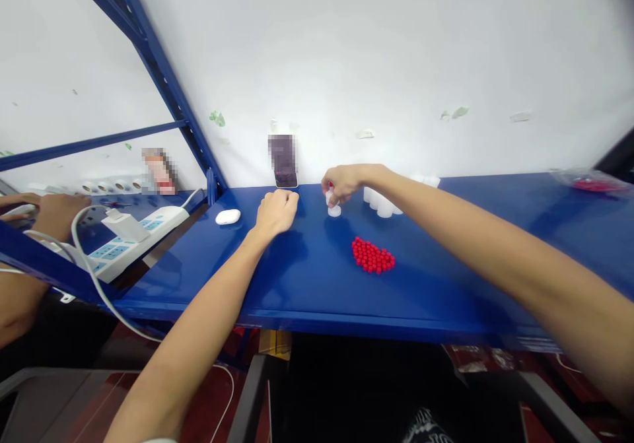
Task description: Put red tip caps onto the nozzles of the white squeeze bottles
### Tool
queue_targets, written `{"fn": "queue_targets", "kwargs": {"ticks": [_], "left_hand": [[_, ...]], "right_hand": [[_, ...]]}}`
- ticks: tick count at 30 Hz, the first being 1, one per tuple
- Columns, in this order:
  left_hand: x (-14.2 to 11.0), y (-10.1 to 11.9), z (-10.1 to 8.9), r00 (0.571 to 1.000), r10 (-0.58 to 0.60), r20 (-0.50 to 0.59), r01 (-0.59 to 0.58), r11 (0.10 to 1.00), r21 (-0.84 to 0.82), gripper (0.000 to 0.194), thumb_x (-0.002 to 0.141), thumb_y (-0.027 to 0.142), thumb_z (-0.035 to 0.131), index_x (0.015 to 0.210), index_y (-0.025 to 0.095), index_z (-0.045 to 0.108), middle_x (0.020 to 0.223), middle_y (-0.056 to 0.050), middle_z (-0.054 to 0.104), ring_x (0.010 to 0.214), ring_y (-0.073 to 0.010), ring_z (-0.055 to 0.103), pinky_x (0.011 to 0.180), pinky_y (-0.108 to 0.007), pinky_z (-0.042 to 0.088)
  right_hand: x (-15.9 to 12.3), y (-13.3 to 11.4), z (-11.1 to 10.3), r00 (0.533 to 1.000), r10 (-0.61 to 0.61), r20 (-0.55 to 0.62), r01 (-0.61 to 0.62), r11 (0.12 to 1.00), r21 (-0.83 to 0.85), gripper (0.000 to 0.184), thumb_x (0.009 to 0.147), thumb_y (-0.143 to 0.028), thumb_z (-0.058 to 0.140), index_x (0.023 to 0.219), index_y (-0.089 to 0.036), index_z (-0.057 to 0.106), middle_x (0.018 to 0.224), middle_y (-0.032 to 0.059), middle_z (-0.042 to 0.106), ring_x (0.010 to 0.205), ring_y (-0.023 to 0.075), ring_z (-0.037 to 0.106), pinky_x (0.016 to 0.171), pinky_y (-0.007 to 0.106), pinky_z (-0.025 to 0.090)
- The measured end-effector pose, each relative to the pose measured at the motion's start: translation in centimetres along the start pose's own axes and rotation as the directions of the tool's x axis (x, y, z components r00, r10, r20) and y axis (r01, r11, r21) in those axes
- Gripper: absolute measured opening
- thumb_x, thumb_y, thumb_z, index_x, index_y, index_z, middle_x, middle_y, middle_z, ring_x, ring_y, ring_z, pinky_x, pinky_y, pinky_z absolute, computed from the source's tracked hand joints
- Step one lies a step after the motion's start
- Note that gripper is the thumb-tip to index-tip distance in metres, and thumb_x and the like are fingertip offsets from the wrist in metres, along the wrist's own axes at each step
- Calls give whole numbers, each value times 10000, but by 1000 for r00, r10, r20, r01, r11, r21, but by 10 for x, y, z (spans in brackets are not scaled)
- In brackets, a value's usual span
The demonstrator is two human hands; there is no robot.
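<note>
My right hand [343,184] reaches down over the blue table with its fingers pinched round a small white plastic piece [334,211] that has a round lower end near the tabletop. A spot of red shows between those fingers. My left hand [278,210] is curled closed, knuckles up, at the table; whatever it may hold is hidden. In front of my right hand lies a flat cluster of small red bead-like pieces [373,256]. Several white cylinder-shaped pieces [384,203] stand together behind my right forearm, partly covered by it.
A phone [284,162] leans on the wall. A white earbud case [228,216] lies left of my left hand. A clear bag with red pieces [594,184] is far right. Beyond the blue frame [168,73] are a power strip [143,239] and another person's hands [62,212].
</note>
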State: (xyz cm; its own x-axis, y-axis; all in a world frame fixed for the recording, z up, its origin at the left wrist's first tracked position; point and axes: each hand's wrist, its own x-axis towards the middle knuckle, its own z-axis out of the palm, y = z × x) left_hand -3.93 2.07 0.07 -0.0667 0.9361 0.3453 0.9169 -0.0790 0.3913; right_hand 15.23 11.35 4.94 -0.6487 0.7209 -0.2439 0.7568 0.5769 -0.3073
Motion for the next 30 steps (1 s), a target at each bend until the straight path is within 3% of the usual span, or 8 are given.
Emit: {"fn": "queue_targets", "kwargs": {"ticks": [5, 9, 14, 18, 21, 23, 25, 30], "left_hand": [[3, -4, 3, 999, 33, -31, -33, 999, -22, 370, 907, 305, 309, 665, 188, 563, 713, -86, 626, 732, -237, 586, 680, -307, 358], [4, -5, 4, 996, 73, -44, -78, 991, -108, 343, 919, 274, 300, 683, 195, 536, 636, -51, 575, 663, -214, 567, 665, -306, 365], [3, -6, 5, 992, 99, -77, -111, 978, -174, 323, 914, 270, 326, 690, 189, 545, 580, -23, 546, 596, -187, 544, 634, -294, 370], [3, -7, 5, 979, 189, -72, -199, 964, -178, 287, 897, 277, 372, 737, 177, 587, 647, -28, 607, 655, -190, 571, 654, -293, 385], [2, -4, 8, 930, 367, -19, -363, 908, -211, 276, 916, 274, 381, 861, 168, 629, 783, -35, 661, 757, -188, 602, 718, -291, 406], [1, -1, 11, 888, 460, 6, -448, 867, -217, 288, 943, 288, 371, 933, 165, 632, 842, -35, 662, 777, -179, 596, 732, -285, 406], [-1, 3, 14, 865, 502, 28, -486, 849, -208, 289, 960, 305, 368, 930, 166, 620, 821, -23, 639, 728, -161, 566, 702, -276, 394], [-8, 10, 22, 834, 546, 84, -526, 830, -185, 237, 956, 331, 412, 880, 174, 572, 715, 11, 572, 622, -134, 497, 642, -261, 363]], "right_hand": [[-9, -6, 0, 1000, 27, 13, -26, 996, -79, 463, 671, -298, 831, 1065, -135, 651, 775, 60, 719, 667, 209, 672, 604, 315, 513], [-7, -7, 7, 999, 50, -8, -51, 987, -152, 437, 687, -268, 805, 1080, -134, 671, 839, 78, 731, 678, 210, 672, 598, 308, 494], [10, -9, 23, 978, -104, -183, 59, 970, -236, 499, 709, -292, 803, 1161, -126, 674, 1068, 127, 722, 927, 250, 672, 726, 299, 482], [7, -7, 16, 948, -165, -271, 117, 976, -184, 650, 733, -395, 794, 1307, -162, 597, 1166, 112, 700, 992, 231, 654, 792, 294, 473], [-17, 4, -2, 901, -115, -419, 56, 987, -152, 587, 730, -465, 763, 1227, -176, 642, 1151, 99, 706, 982, 258, 642, 742, 331, 463], [-39, 16, -12, 784, -76, -616, -44, 983, -178, 451, 743, -481, 710, 1096, -202, 698, 1039, 62, 733, 948, 266, 639, 710, 340, 445], [-64, 27, -16, 706, -59, -705, -126, 970, -208, 369, 811, -478, 594, 1009, -195, 725, 953, 64, 737, 888, 262, 639, 672, 340, 424], [-116, 41, 3, 782, -102, -615, -178, 909, -377, 320, 852, -381, 508, 942, -178, 740, 788, 79, 724, 699, 222, 620, 594, 313, 356]]}}
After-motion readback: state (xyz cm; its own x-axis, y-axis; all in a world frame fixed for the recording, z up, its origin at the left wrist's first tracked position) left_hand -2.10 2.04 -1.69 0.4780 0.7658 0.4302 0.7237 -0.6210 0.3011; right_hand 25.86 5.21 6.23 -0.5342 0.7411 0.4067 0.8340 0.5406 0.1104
